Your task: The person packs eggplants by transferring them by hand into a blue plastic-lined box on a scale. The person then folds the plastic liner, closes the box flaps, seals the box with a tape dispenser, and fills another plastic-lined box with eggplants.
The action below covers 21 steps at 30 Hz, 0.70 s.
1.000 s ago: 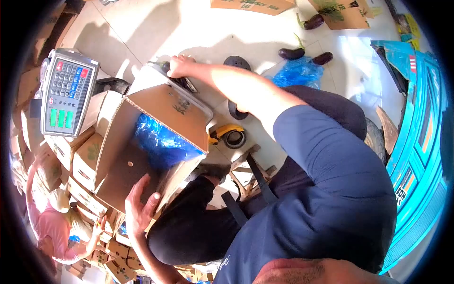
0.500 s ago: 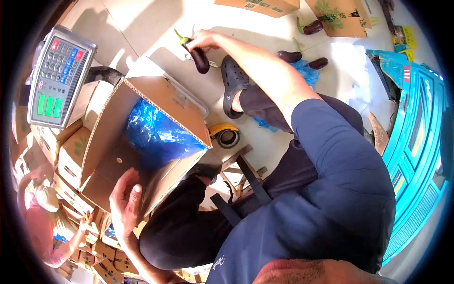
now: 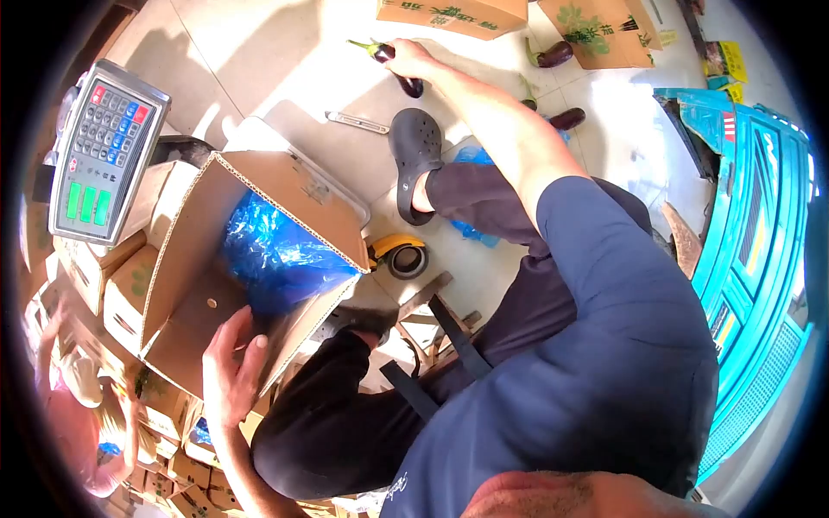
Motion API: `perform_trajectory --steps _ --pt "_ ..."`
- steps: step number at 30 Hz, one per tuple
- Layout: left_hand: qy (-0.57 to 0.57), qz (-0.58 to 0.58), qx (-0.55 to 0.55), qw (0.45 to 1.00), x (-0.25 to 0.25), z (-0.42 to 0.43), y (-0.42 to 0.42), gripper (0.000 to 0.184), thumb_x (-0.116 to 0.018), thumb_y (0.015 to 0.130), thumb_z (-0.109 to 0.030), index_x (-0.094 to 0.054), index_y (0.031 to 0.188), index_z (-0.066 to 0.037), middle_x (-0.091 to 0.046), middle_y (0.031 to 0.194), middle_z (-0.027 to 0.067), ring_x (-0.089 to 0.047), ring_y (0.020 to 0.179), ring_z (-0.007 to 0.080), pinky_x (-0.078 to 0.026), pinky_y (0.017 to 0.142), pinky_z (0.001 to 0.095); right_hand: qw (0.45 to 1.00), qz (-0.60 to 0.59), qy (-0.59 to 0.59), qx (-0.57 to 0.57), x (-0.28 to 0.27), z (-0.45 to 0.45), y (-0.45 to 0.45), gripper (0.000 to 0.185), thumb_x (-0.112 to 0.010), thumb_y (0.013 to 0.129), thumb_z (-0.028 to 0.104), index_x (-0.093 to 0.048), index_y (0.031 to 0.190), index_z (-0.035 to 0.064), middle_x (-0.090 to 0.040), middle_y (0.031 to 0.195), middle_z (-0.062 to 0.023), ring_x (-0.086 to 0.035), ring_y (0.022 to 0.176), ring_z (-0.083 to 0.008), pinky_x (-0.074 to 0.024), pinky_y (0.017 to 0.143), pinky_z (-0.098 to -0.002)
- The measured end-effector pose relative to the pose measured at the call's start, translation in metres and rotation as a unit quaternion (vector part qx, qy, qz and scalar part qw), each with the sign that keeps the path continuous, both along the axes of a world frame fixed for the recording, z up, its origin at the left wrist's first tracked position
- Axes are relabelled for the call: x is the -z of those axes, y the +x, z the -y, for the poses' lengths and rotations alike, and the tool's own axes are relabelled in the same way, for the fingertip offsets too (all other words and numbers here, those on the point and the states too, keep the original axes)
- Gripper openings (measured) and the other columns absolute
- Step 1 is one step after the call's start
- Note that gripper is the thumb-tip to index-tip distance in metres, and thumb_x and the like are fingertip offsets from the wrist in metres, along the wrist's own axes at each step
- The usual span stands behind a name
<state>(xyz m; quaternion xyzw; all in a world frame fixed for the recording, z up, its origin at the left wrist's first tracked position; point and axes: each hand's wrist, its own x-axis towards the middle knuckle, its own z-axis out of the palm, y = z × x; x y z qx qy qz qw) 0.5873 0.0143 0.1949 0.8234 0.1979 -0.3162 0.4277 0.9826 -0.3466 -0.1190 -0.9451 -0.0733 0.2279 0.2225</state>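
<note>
Far from my body, my right hand (image 3: 410, 62) grips a dark purple eggplant (image 3: 408, 84) whose green stem points left. My left hand (image 3: 233, 367) is at the near edge of an open cardboard box (image 3: 181, 324), thumb and fingers apart, holding nothing; I cannot tell whether it touches the cardboard. Crumpled blue plastic film (image 3: 281, 250) lines the box. Beyond my right arm, one eggplant (image 3: 553, 55) lies near a printed carton, and another eggplant (image 3: 567, 118) rests closer to the forearm. A further one is mostly hidden behind the arm.
A scale display (image 3: 108, 155) stands left of the box. On the floor are a box cutter (image 3: 356, 121) and a yellow tape dispenser (image 3: 401, 256). Printed cartons (image 3: 596, 33) stand at the back, a turquoise vehicle (image 3: 756, 259) at right. Another person (image 3: 73, 423) is among boxes at lower left.
My right hand has carried the eggplant farther away and to the right, uncovering the box cutter. My left hand stays by the box. The whole view has shifted slightly.
</note>
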Motion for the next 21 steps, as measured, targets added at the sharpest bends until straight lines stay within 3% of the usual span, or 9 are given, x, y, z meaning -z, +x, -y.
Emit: perform_trajectory --steps 3,4,8,11,13,15,17,18,21 --pt "0.061 0.029 0.108 0.992 0.007 0.009 0.019 0.050 -0.071 0.091 -0.020 -0.058 0.135 0.001 -0.065 0.123 0.0251 -0.066 0.109 0.0385 -0.052 0.096 0.0416 0.998 0.031 -0.041 -0.027 0.031 0.010 -0.008 0.044 -0.073 0.083 0.022 -0.067 0.121 0.0007 -0.072 0.111 -0.0224 -0.070 0.106 -0.0341 -0.0541 0.094 -0.0435" --pt "0.067 0.026 0.127 0.989 0.017 0.009 0.021 0.051 -0.071 0.090 -0.020 -0.058 0.135 0.001 -0.064 0.124 0.0261 -0.063 0.112 0.0421 -0.051 0.097 0.0434 0.992 -0.043 -0.110 -0.041 0.022 0.007 -0.005 0.055 -0.077 0.086 0.026 -0.060 0.133 0.0021 -0.067 0.126 -0.0203 -0.066 0.114 -0.0320 -0.0519 0.099 -0.0415" --pt "0.062 0.033 0.207 0.976 0.049 0.013 0.024 0.053 -0.071 0.089 -0.022 -0.058 0.135 0.000 -0.063 0.127 0.0265 -0.062 0.116 0.0425 -0.051 0.098 0.0450 0.976 -0.121 -0.150 -0.105 0.006 0.015 0.014 0.051 -0.078 0.086 0.032 -0.067 0.123 -0.0008 -0.071 0.113 -0.0225 -0.070 0.098 -0.0309 -0.0558 0.086 -0.0425" --pt "0.023 -0.004 0.190 0.981 0.060 0.013 0.020 0.054 -0.071 0.089 -0.023 -0.058 0.136 0.000 -0.063 0.128 0.0269 -0.064 0.114 0.0417 -0.051 0.098 0.0438 0.977 -0.153 -0.139 -0.041 -0.033 0.020 0.008 0.051 -0.080 0.083 0.034 -0.070 0.118 -0.0020 -0.073 0.104 -0.0217 -0.070 0.095 -0.0311 -0.0570 0.082 -0.0430" --pt "0.006 -0.005 0.148 0.989 0.057 0.011 0.022 0.053 -0.071 0.091 -0.022 -0.058 0.137 0.000 -0.066 0.124 0.0266 -0.068 0.110 0.0369 -0.055 0.093 0.0418 0.971 -0.159 -0.155 -0.081 -0.048 0.019 -0.007 0.055 -0.081 0.080 0.037 -0.070 0.117 -0.0020 -0.073 0.104 -0.0221 -0.071 0.095 -0.0321 -0.0577 0.083 -0.0414" --pt "0.001 -0.010 0.104 0.994 0.054 0.008 0.027 0.052 -0.070 0.092 -0.021 -0.058 0.138 0.000 -0.067 0.122 0.0266 -0.069 0.108 0.0337 -0.056 0.089 0.0405 0.976 -0.124 -0.150 -0.099 -0.006 0.029 -0.021 0.054 -0.081 0.077 0.035 -0.071 0.115 -0.0017 -0.073 0.105 -0.0232 -0.072 0.095 -0.0320 -0.0571 0.087 -0.0396" --pt "0.007 0.017 0.078 0.997 0.047 0.007 0.031 0.049 -0.069 0.094 -0.019 -0.058 0.137 0.001 -0.069 0.118 0.0263 -0.070 0.105 0.0308 -0.057 0.086 0.0387 0.987 -0.059 -0.143 0.032 0.011 0.022 -0.042 0.040 -0.079 0.077 0.028 -0.074 0.108 0.0025 -0.075 0.100 -0.0202 -0.072 0.099 -0.0310 -0.0570 0.085 -0.0395" --pt "0.016 0.027 0.071 0.997 0.045 0.007 0.032 0.048 -0.069 0.094 -0.018 -0.058 0.137 0.001 -0.069 0.118 0.0262 -0.071 0.105 0.0305 -0.057 0.085 0.0384 0.987 -0.104 -0.120 0.037 -0.001 0.018 -0.040 0.036 -0.076 0.077 0.021 -0.072 0.107 0.0021 -0.075 0.099 -0.0176 -0.072 0.099 -0.0286 -0.0574 0.085 -0.0402" --pt "0.023 0.026 0.080 0.996 0.040 0.005 0.023 0.048 -0.070 0.094 -0.019 -0.058 0.137 0.001 -0.070 0.117 0.0260 -0.071 0.103 0.0306 -0.057 0.085 0.0381 0.942 -0.278 0.176 0.074 -0.031 0.012 -0.012 0.039 -0.072 0.080 0.024 -0.067 0.110 0.0009 -0.074 0.096 -0.0166 -0.073 0.094 -0.0277 -0.0584 0.079 -0.0407"
